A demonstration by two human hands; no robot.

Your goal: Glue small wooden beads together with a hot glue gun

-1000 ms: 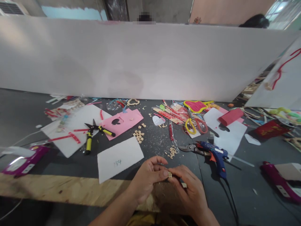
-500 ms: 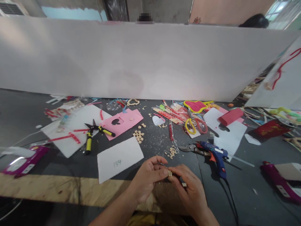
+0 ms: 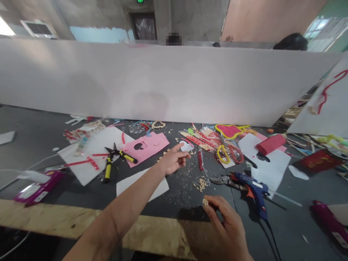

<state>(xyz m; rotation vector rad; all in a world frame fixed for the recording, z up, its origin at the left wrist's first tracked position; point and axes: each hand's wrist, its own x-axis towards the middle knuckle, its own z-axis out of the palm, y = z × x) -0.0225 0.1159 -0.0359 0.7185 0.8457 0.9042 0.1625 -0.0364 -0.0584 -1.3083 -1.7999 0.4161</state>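
- The right hand [image 3: 224, 217] holds a small cluster of pieces [image 3: 205, 202], pinched narrow between the thumb and the forefinger; the other fingers are folded behind.
- This cluster is pale, like raw wood, and its surface is bumpy, as if made of several little pieces set close together.
- It sits at the very tips of the right fingers, above the dark table [image 3: 187, 201], and looks out toward the side of the left hand.
- Its shape seems to me nearly round, so I cannot tell a long axis.
- The left hand [image 3: 176, 161] is stretched farther forward, with loosely spread fingers and nothing that I can see between them.
- Its forefinger is at the near left edge of a white paper cut-out [image 3: 187, 147] with fine dark lines; whether it touches, I cannot tell. The cut-out lies flat, its longer side running roughly from left to right.
- Just ahead of the right hand lies a pile of short sticks [image 3: 201, 185]; to its right is a blue glue gun [image 3: 254, 186].
- The back of the cluster is hidden by the fingertips. The left forearm covers the middle of a white card [image 3: 127, 182], and the left wrist hides most of some pale blocks [image 3: 164, 153].
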